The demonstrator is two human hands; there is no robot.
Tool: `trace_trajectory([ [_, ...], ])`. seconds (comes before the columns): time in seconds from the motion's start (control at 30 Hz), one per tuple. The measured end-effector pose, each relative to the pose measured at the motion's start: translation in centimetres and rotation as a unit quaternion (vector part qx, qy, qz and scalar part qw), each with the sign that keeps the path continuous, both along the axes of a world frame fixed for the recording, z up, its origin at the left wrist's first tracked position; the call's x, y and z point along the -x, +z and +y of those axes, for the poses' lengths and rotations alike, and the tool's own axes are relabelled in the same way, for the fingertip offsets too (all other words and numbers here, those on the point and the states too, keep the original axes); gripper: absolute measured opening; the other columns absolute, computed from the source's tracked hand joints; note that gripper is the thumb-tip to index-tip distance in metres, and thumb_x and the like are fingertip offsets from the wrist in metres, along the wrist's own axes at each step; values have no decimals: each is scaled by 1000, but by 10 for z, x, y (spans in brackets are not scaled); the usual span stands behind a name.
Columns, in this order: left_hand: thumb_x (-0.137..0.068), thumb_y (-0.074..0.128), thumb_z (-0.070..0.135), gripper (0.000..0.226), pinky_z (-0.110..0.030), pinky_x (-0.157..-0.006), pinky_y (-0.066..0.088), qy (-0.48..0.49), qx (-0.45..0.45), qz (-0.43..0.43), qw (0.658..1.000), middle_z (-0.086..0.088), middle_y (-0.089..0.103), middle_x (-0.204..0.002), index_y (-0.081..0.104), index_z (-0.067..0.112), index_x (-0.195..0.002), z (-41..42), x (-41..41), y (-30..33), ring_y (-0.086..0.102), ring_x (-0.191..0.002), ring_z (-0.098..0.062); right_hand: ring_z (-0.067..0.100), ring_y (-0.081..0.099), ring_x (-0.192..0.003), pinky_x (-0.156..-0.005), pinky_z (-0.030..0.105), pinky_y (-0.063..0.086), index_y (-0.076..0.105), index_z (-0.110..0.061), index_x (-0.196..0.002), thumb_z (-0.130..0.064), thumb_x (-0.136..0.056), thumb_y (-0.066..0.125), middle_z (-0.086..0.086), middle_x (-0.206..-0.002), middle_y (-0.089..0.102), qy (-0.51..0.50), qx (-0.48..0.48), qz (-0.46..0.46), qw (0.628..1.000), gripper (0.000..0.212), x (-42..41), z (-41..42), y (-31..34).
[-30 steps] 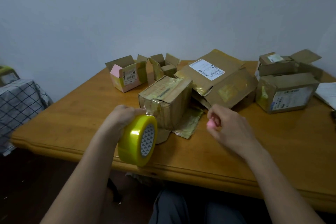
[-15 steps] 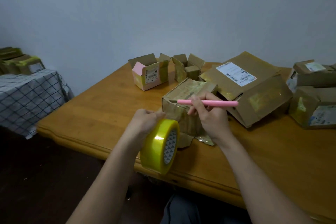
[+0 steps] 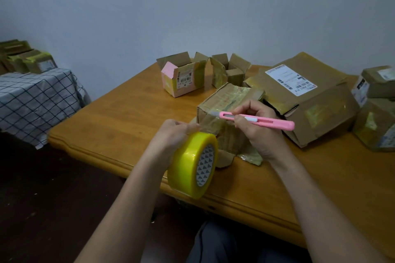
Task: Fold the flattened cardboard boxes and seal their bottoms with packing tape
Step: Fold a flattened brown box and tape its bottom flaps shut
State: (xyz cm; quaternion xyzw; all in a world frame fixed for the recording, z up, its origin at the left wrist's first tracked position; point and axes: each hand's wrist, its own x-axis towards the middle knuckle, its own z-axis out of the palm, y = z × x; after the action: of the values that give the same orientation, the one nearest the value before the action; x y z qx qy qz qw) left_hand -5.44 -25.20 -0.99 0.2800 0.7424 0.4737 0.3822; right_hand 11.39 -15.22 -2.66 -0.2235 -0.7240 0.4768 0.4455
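Holding the tape roll (image 3: pixel 192 164) in left hand (image 3: pixel 174 137), fingers pinching the strip taut to box (image 3: pixel 226 119) at desk (image 3: pixel 119 126) centre. Gripping pink knife (image 3: pixel 256 120) in right hand (image 3: pixel 259 132), long axis crosswise, blade leftward just above strip; open desk left.

Large box's shipping label (image 3: pixel 291 79) reads "507 P802 H18".
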Motion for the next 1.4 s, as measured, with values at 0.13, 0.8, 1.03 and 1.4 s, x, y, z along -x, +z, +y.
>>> trace_trajectory([
  [0.13,-86,75,27,22,-52,-86,57,5,0,-6,1000,-18,75,-93,75,6,-90,1,1,-1,71,-92,-36,38,60,-85,-71,57,50,64,-13,-75,-10,-75,62,7,-81,64,26,-22,-43,998,3,-3,1,1],
  [0.8,-81,77,31,34,-47,-88,57,0,16,-20,1000,-14,73,-100,71,7,-104,6,7,-3,70,-90,-30,23,63,-79,-64,40,52,69,-21,-78,-11,-80,60,-4,-80,69,22,-23,7,999,13,5,6,0],
  [1.03,-85,74,23,21,-44,-82,57,23,-3,-20,1000,-16,73,-97,73,5,-95,2,9,-1,70,-88,-30,-2,62,-78,-59,14,48,75,-17,-85,-3,-85,67,-10,-87,67,46,-95,-179,978,17,7,3,-2],
  [1.4,-94,63,13,21,-25,-50,52,9,-76,-52,996,-20,68,-83,74,8,-78,-13,6,-14,60,-65,-25,14,61,-83,-69,24,52,68,-22,-76,-12,-81,60,-9,-81,66,-26,6,115,993,14,-24,6,9],
])
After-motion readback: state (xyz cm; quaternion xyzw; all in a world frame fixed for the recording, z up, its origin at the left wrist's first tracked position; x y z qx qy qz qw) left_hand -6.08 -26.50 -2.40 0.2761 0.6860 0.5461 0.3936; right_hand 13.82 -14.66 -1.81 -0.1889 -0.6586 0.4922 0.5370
